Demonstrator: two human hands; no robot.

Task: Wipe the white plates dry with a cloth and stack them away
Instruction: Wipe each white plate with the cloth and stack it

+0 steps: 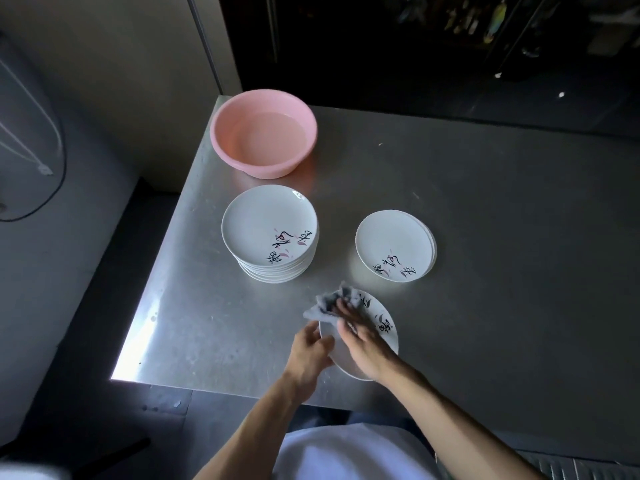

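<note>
A white plate with black and pink brushwork is held tilted above the near part of the steel table. My left hand grips its left rim. My right hand presses a crumpled grey cloth onto the plate's face. A tall stack of the same plates stands at the table's middle left. A low stack of a few plates lies to its right.
A pink plastic basin holding water sits at the table's far left corner. The steel table has its left edge and near edge close to my hands. A dark floor lies to the left, dark shelving behind.
</note>
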